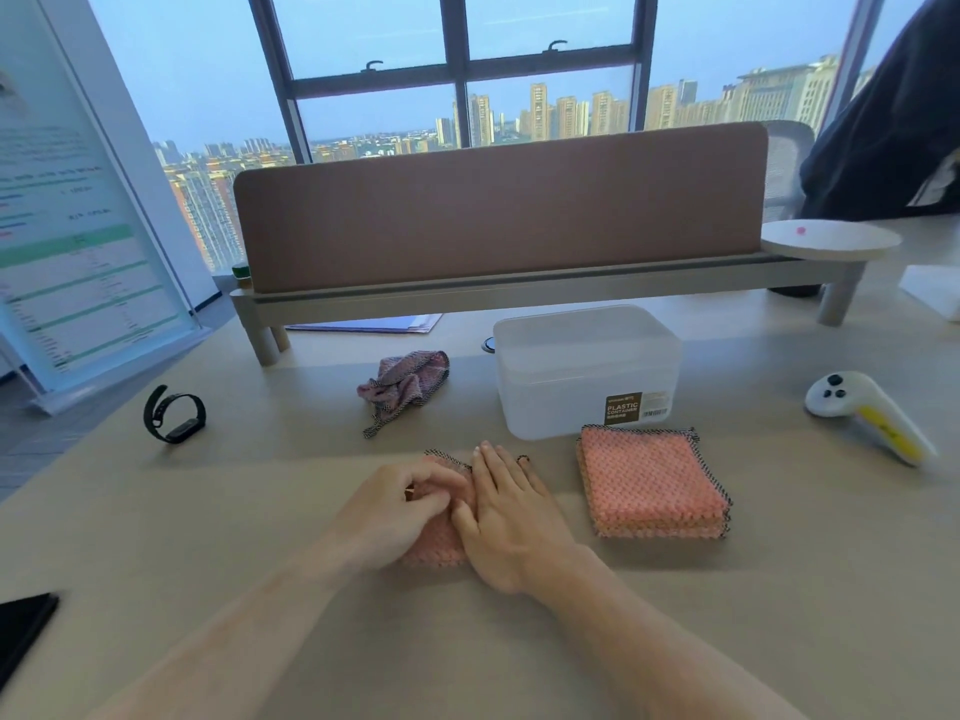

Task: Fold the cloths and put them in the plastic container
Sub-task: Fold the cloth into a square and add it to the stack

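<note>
A pink cloth [440, 544] lies on the desk under both my hands and is mostly hidden by them. My left hand [400, 511] has its fingers curled on the cloth's top. My right hand [511, 522] presses flat on its right part, fingers together. To the right rests a stack of folded pink cloths [652, 480]. Behind that stack stands the translucent plastic container [587, 371], lid on, with a brown label. A crumpled purple-pink cloth [405, 389] lies left of the container.
A black wristband [174, 414] sits at the left, and a dark phone [23, 628] lies at the near left edge. At the right rests a white controller [867, 413]. A brown divider screen [498, 210] on a raised shelf closes the back of the desk.
</note>
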The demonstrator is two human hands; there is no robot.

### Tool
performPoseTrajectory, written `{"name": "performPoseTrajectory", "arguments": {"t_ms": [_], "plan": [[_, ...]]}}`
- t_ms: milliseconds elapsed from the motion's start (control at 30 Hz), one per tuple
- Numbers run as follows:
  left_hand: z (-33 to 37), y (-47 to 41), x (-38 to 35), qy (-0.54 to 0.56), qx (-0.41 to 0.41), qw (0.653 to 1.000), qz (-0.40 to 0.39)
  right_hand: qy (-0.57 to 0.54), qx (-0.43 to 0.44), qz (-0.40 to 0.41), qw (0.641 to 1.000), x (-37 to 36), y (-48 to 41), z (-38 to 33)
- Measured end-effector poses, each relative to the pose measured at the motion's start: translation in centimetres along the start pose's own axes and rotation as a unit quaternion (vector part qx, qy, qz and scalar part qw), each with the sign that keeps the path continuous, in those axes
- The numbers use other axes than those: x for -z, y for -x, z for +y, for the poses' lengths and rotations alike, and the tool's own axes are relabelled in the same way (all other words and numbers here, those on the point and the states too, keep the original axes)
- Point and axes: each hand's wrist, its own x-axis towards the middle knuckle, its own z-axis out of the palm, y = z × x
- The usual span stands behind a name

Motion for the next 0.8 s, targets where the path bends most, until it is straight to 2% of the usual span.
{"name": "performPoseTrajectory", "arguments": {"t_ms": [133,300,467,567,600,667,733,800], "plan": [[0.5,-0.6,0.5,0.086,0.090,0.992,0.013,-0.011,-0.003,0.006,1.000,-0.1,0.0,0.0],[0.9,-0.4,0.5,0.123,0.100,0.987,0.016,-0.013,-0.001,0.008,1.000,-0.3,0.0,0.1],[2.0,-0.3,1.4,0.006,0.036,0.999,0.024,-0.045,-0.009,0.003,0.999,-0.2,-0.2,0.2],[4.7,-0.7,3.3,-0.039,-0.004,0.999,0.017,-0.197,-0.005,0.023,0.980,1.3,0.5,0.5],[5.8,-1.0,4.1,-0.046,-0.019,0.999,0.020,-0.287,-0.014,0.042,0.957,2.5,1.2,0.6],[8.6,-1.5,5.8,-0.030,-0.040,0.999,0.020,-0.457,-0.045,0.072,0.885,5.3,2.7,1.3],[11.5,-1.8,6.7,0.018,-0.040,0.999,-0.001,-0.616,-0.073,0.061,0.782,7.9,4.1,2.6],[14.2,-2.2,6.3,0.088,-0.040,0.995,-0.031,-0.755,-0.061,0.023,0.653,9.3,4.7,4.4]]}}
